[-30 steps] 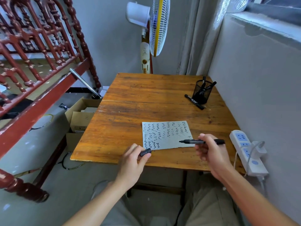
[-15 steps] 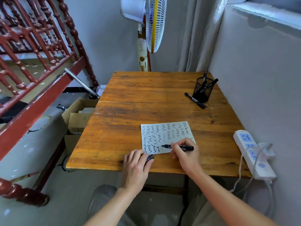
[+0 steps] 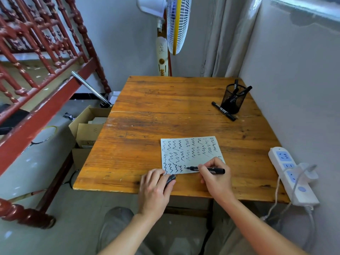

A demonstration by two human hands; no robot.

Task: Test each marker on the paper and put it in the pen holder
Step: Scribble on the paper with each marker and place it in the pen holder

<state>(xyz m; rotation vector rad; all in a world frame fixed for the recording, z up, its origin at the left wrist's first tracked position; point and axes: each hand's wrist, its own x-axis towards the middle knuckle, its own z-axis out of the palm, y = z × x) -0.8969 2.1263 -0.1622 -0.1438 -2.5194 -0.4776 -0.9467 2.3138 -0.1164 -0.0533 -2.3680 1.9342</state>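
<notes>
A white paper [image 3: 191, 153] covered in black squiggles lies near the front of the wooden table [image 3: 165, 116]. My right hand [image 3: 215, 177] grips an uncapped black marker [image 3: 206, 169], its tip touching the paper's lower edge beside a fresh squiggle. My left hand [image 3: 154, 188] rests on the table at the paper's lower left corner, holding the marker's black cap [image 3: 170, 179]. A black mesh pen holder [image 3: 233, 98] with several markers stands at the far right. Another capped black marker [image 3: 223, 111] lies on the table against it.
A white power strip [image 3: 290, 173] with a plugged cable hangs at the table's right edge by the wall. A standing fan [image 3: 174, 24] is behind the table. Cardboard boxes [image 3: 88, 129] and a red wooden bed frame [image 3: 36, 89] sit to the left.
My right hand brought the marker from the paper's right side down onto the sheet and drew a new squiggle. My left hand settled onto the table with the cap.
</notes>
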